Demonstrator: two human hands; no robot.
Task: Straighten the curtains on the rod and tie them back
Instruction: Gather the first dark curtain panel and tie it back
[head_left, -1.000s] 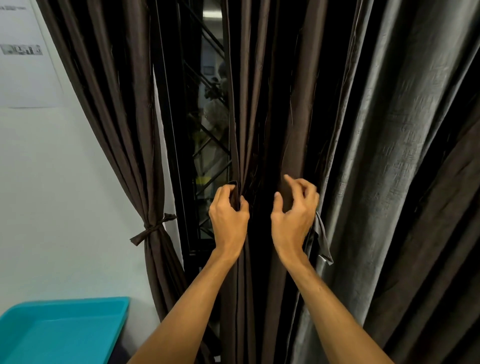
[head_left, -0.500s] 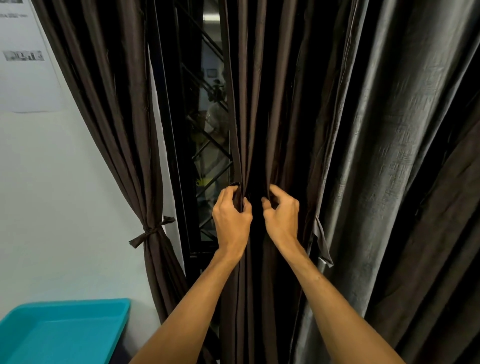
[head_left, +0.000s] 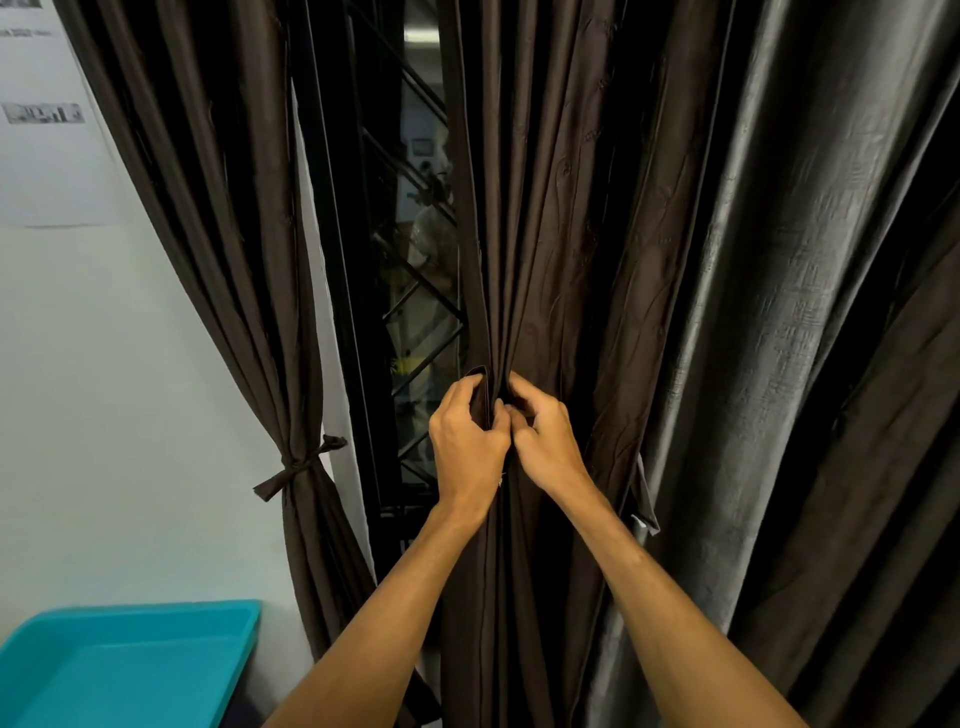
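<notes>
Gripping the dark curtain (head_left: 545, 208) folds together, left hand (head_left: 467, 447) and right hand (head_left: 545, 449), fingertips buried in cloth.

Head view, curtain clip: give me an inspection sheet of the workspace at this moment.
Surface: nothing seen.
Job's things: left curtain gathered and knotted with its tie; middle curtain untied, bunched at hand height; loose strip hangs beside it; grey curtain hangs free.
Clutter: teal tray, lower left.
Hands: left hand grips the middle curtain's edge; right hand pinches its folds, beside the left.
Cables: nothing seen.
Surroundings: white wall with paper sheet; dark window grille between curtains.
</notes>
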